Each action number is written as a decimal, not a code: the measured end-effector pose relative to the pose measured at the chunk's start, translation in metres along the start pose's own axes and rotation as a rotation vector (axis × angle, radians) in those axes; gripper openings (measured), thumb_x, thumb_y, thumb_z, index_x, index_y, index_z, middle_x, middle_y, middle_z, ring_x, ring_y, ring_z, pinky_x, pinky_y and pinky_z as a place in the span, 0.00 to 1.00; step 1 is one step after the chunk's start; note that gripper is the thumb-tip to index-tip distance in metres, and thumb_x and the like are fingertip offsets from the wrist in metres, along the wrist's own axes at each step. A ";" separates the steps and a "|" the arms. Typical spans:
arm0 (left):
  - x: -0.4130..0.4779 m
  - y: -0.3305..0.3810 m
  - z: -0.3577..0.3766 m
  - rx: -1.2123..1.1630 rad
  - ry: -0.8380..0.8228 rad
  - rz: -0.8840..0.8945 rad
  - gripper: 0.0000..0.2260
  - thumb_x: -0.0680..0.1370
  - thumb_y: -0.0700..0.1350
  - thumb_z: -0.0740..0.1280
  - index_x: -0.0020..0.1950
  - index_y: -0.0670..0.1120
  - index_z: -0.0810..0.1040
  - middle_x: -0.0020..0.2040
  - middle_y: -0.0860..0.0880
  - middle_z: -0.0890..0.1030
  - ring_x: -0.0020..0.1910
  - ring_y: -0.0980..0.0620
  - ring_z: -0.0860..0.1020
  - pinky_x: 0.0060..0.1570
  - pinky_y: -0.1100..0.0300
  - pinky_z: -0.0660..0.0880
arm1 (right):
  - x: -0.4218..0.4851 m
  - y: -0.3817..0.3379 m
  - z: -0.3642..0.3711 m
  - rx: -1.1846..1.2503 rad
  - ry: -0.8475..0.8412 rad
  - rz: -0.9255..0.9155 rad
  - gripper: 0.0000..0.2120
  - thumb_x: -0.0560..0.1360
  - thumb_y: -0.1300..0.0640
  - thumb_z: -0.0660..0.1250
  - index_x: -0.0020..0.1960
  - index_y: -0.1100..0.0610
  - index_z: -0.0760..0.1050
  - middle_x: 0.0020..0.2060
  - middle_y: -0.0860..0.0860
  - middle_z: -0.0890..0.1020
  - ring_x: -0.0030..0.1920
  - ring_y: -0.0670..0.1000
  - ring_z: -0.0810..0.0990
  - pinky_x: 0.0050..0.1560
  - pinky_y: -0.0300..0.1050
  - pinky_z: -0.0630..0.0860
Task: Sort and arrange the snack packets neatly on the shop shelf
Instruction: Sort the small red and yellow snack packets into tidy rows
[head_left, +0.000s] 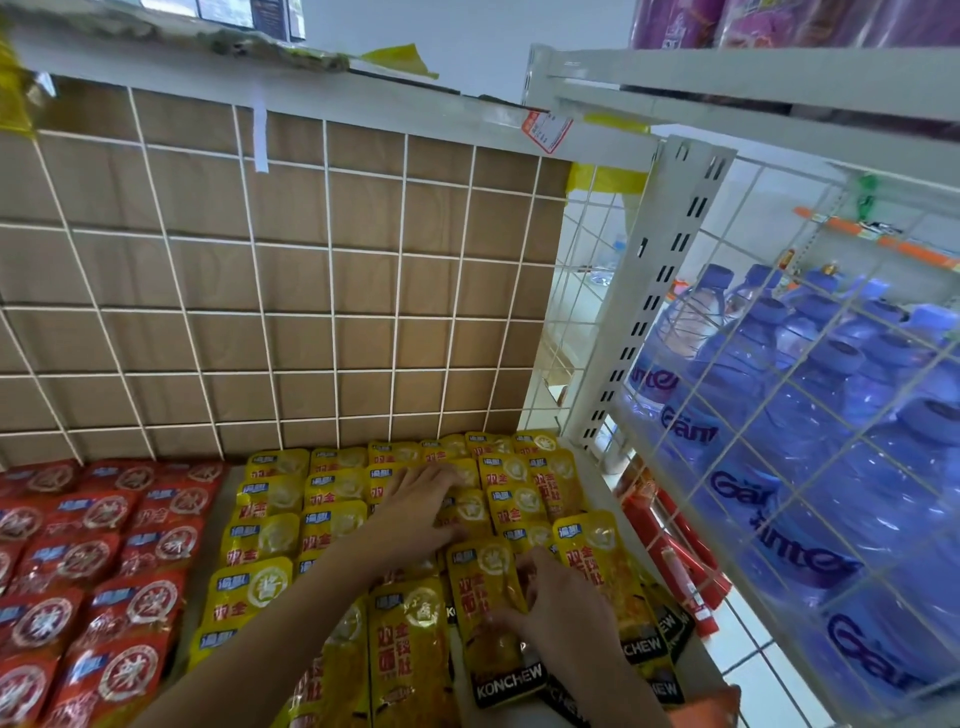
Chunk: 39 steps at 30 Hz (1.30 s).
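Yellow snack packets (332, 519) lie in overlapping rows on the white shelf (597, 473), right of centre. Red snack packets (104, 561) fill the shelf's left part in similar rows. My left hand (421, 501) lies flat, palm down, on the yellow packets in a middle row, fingers spread. My right hand (561, 603) is nearer the front and pinches the side of one yellow packet (488, 613) with a black KONCHEW band at its bottom. Several loose yellow packets lie askew around that hand.
A white wire grid backed by brown cardboard (270, 280) closes the shelf's rear. A slotted white upright (654, 291) stands at the right. Behind wire mesh on the right are blue water bottles (810, 415). Red packages (675, 561) sit below the shelf's right edge.
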<state>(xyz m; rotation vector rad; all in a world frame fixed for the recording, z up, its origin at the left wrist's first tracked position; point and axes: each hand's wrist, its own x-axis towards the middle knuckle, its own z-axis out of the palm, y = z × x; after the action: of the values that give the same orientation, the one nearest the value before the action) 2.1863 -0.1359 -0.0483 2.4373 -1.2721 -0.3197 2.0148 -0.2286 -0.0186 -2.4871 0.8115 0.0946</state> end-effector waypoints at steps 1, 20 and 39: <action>0.000 -0.001 0.001 -0.008 0.002 0.001 0.26 0.76 0.55 0.65 0.71 0.51 0.62 0.73 0.54 0.59 0.73 0.52 0.55 0.70 0.57 0.48 | 0.001 0.000 0.000 0.002 -0.002 -0.001 0.26 0.66 0.38 0.70 0.59 0.47 0.67 0.45 0.41 0.74 0.53 0.45 0.76 0.50 0.41 0.70; -0.027 -0.020 -0.011 -0.024 0.102 -0.052 0.19 0.81 0.48 0.58 0.72 0.52 0.64 0.73 0.53 0.64 0.72 0.51 0.58 0.70 0.54 0.52 | 0.016 0.004 0.001 0.136 0.067 -0.064 0.11 0.73 0.52 0.69 0.36 0.48 0.69 0.35 0.44 0.79 0.36 0.39 0.76 0.32 0.30 0.67; -0.036 -0.009 -0.010 0.060 0.003 -0.001 0.22 0.79 0.57 0.58 0.72 0.58 0.62 0.74 0.57 0.58 0.75 0.54 0.51 0.72 0.54 0.44 | 0.020 -0.001 0.011 0.105 0.167 -0.087 0.07 0.73 0.52 0.68 0.50 0.54 0.76 0.34 0.40 0.72 0.37 0.38 0.72 0.38 0.30 0.69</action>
<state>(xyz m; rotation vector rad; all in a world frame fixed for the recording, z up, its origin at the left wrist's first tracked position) 2.1760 -0.0990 -0.0416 2.4875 -1.2967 -0.2822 2.0329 -0.2333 -0.0326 -2.4500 0.7531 -0.1842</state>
